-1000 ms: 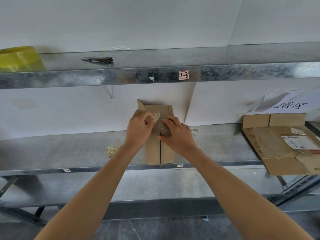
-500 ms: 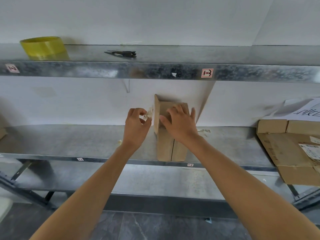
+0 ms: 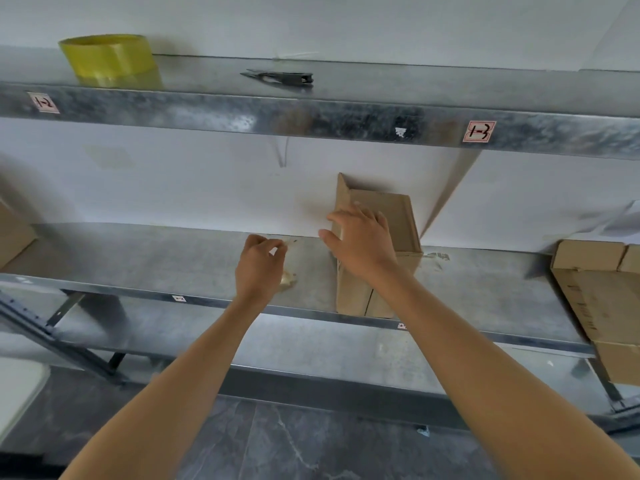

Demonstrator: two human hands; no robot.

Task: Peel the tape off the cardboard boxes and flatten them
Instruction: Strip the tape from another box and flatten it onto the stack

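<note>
the right hand (image 3: 360, 244) lies flat on the box (image 3: 401, 216), fingers spread and nearly straight, thumb stuck out toward 9 o'clock past the box's left edge. the left hand (image 3: 259, 268) is apart from the box, at 8 o'clock of the right hand. its fingers are curled in, thumb and forefinger tips close together; whether a scrap of tape sits between them i cannot tell. a pale tape wad (image 3: 289, 278) lies on the shelf (image 3: 156, 258) at 4 o'clock of the left hand.

the box stands on this shelf near the view's centre, back toward the wall, one flap raised at its 11 o'clock corner.

on the top shelf (image 3: 346, 123) rail, the left label (image 3: 43, 102) reads "1-2" and the right label (image 3: 479, 131) reads "1-3", both red-edged. smaller tags on the lower lip are too small to read. on the top shelf sit a yellow roll (image 3: 107, 58) at 11 o'clock and dark snips (image 3: 280, 77) at 12. flat cartons (image 3: 595, 299) lie at 3 o'clock.
</note>
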